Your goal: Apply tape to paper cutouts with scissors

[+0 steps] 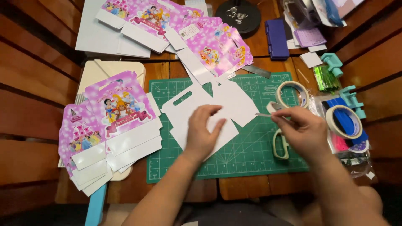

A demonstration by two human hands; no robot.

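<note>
Pressing flat under my left hand (204,134), the white card cutout (209,111) lies face down near the middle of the green cutting mat (251,159), my fingers spread open on its lower flap. Just right of it, my right hand (302,133) pinches a thin strip of tape (264,114), fingertips closed on it. Scissors (279,144) lie beneath that hand; two tape rolls (292,94) sit by the mat's right edge.

pink flat cartons (113,125) left, more (209,46) above

Box blank (209,109) on mat (251,155), scissors (279,144) rt.
</note>
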